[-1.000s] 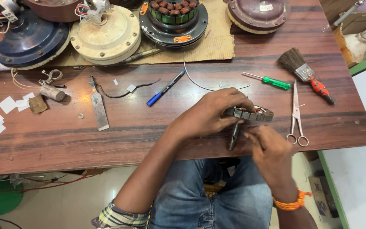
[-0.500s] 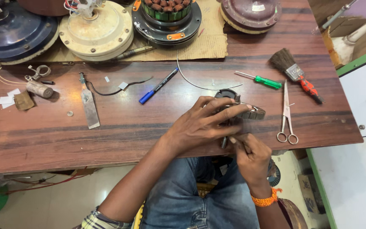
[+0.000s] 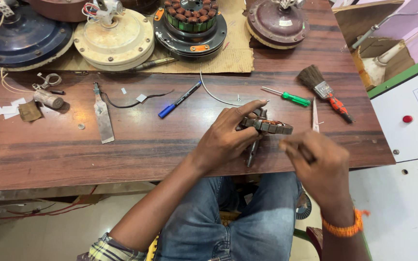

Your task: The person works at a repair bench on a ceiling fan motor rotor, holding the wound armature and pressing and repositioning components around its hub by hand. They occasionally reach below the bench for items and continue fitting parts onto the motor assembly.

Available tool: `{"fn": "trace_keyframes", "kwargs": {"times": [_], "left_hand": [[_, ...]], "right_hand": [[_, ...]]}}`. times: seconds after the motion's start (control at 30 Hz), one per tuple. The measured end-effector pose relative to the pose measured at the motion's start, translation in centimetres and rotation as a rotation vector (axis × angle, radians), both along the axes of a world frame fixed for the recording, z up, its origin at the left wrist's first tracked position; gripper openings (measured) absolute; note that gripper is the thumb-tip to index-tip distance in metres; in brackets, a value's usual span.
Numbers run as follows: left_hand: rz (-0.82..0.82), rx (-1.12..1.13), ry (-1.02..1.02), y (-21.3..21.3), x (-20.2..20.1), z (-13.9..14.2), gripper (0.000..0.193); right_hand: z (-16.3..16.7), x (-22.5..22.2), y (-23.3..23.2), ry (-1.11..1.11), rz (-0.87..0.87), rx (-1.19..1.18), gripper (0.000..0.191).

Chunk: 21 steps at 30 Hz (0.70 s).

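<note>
My left hand [image 3: 226, 137] grips a small grey stator ring [image 3: 272, 127] with copper-coloured windings, holding it just above the front edge of the wooden table [image 3: 146, 145]. A dark slim tool [image 3: 251, 153] sticks down from under this hand. My right hand [image 3: 318, 166] is blurred, just right of and below the ring and apart from it, with its fingers curled. Whether it holds anything is unclear. A scissors blade [image 3: 314, 113] shows above the right hand; the handles are hidden under it.
A green screwdriver [image 3: 293, 99], a brush [image 3: 322, 89], a blue pen [image 3: 177, 100] and a metal scraper [image 3: 103, 116] lie on the table. Several fan motor parts [image 3: 114, 41] stand at the back on cardboard [image 3: 233, 58]. A white machine panel [image 3: 407, 121] stands at the right.
My right hand has drawn away from under the ring, to the right and over the scissors. The left hand keeps hold of the ring.
</note>
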<state>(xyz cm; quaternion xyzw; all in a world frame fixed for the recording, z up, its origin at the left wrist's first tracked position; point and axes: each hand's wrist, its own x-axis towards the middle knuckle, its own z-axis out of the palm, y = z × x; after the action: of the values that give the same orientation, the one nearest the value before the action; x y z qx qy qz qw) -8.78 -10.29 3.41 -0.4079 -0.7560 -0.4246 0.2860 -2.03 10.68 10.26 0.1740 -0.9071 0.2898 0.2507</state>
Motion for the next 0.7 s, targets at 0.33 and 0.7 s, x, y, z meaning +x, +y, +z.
{"fn": "trace_keyframes", "kwargs": {"times": [0.33, 0.7], "left_hand": [[0.228, 0.186, -0.08, 2.7, 2.1, -1.0, 0.023], [0.351, 0.108, 0.067, 3.6, 2.4, -1.9, 0.021]], "right_hand": [[0.5, -7.9, -1.1, -0.282, 0.026, -0.048, 0.011], [-2.4, -10.6, 2.5, -0.431, 0.306, -0.358, 0.01]]}}
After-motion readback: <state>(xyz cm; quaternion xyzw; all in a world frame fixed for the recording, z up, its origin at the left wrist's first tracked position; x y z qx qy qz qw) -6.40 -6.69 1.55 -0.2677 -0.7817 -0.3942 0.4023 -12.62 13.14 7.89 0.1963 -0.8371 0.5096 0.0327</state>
